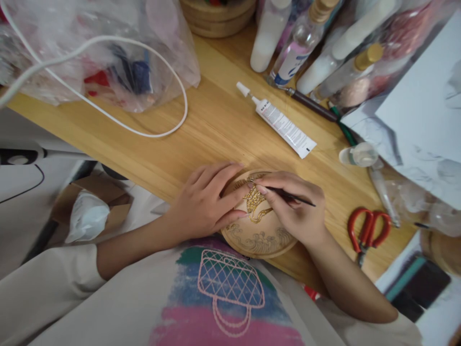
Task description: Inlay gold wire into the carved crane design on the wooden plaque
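Note:
A round pale wooden disc (236, 240) lies at the table's front edge, with wave patterns drawn on its lower part. A raised gold wire-like design (256, 204) sits on its middle. My left hand (201, 204) rests on the disc's left side, fingers stretched and spread, thumb and index finger beside the gold design. My right hand (300, 204) is closed in a pinch around a slim dark tool (300, 198), held like a pen. The tool's tip is at the top of the gold design, partly covered by my fingers; I cannot tell its exact kind.
A white glue tube (284, 126) lies uncapped-looking beyond the disc. Red-handled pliers (367, 228) are at the right. Several bottles (291, 53) stand at the back. A plastic bag (144, 62) and white cable (182, 117) are at left, papers (425, 110) at right.

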### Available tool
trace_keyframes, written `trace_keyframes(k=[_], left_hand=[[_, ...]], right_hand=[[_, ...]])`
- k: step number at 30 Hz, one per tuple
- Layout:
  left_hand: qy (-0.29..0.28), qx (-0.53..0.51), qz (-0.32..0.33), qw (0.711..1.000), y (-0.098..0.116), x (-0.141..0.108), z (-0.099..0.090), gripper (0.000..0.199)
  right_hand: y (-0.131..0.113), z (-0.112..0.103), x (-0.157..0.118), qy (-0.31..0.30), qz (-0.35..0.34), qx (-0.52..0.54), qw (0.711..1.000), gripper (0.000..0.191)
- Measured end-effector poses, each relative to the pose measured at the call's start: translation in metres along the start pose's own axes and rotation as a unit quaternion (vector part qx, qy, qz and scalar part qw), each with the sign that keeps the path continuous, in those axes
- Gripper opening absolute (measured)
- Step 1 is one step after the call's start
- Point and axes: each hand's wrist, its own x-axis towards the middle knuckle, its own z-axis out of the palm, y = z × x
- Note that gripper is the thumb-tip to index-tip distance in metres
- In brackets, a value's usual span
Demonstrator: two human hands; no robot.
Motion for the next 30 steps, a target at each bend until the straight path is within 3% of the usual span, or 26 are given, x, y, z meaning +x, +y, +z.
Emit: trace_keyframes(k=[30], left_hand=[[-0.003, 0.006, 0.001, 1.0, 0.0005, -0.0001, -0.0001, 0.045]], right_hand=[[-0.002, -0.0015, 0.001, -0.008, -0.001, 0.006, 1.0, 0.015]])
